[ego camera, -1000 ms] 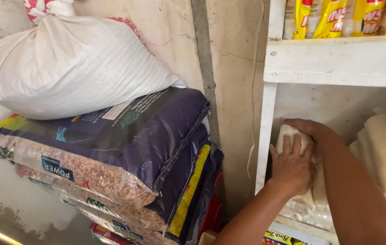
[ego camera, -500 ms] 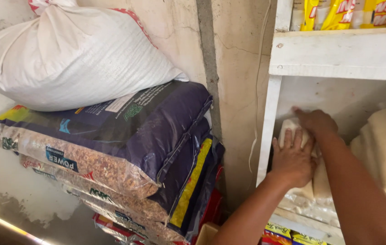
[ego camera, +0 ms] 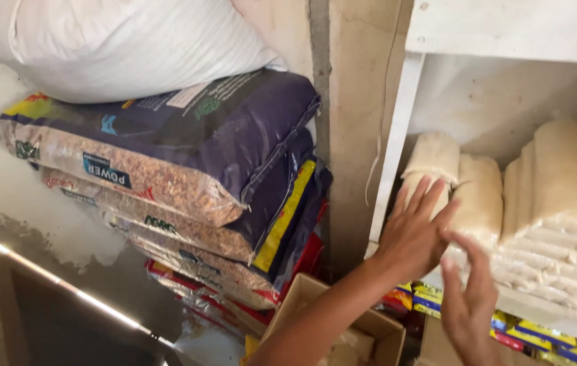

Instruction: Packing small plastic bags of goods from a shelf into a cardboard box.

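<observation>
Left hand [ego camera: 414, 237] spreading open, fingers splayed, hovering just in front of pale cream plastic-wrapped packets [ego camera: 437, 169] standing at left end of white wooden shelf [ego camera: 397, 156]. Right hand [ego camera: 468, 305] also opening flat, gripping nothing, below packets. Dark purple feed sacks [ego camera: 187, 156] lying stacked left of shelf; open cardboard box [ego camera: 342, 325] sitting below shelf.

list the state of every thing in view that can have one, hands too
left hand: open, fingers spread, flat against the pale packets
right hand: open, holds nothing, just short of the shelf
pale packets: sealed, standing on end in a row
white shelf: stocked
cardboard box: open at the top
dark printed sacks: sealed, stacked flat
white sack: full, lying on the stack
</observation>
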